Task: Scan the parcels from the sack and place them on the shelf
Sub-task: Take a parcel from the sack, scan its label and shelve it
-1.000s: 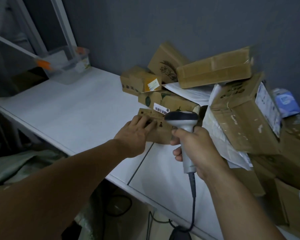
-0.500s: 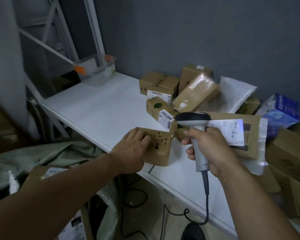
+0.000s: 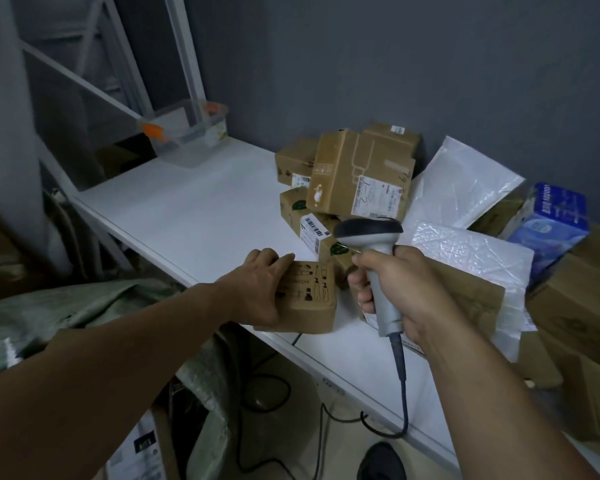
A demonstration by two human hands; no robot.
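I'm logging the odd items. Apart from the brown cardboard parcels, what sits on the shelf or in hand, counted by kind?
Barcode scanner: 1
White plastic mailers: 2
Blue package: 1
Clear plastic tub: 1
Total: 5

My left hand (image 3: 257,289) covers the left side of the small brown cardboard box (image 3: 312,296). My right hand (image 3: 400,292) hides most of the handle of the grey handheld scanner (image 3: 368,233). I cannot read the white shipping label (image 3: 376,199). The green woven sack (image 3: 84,306) runs off the left edge.
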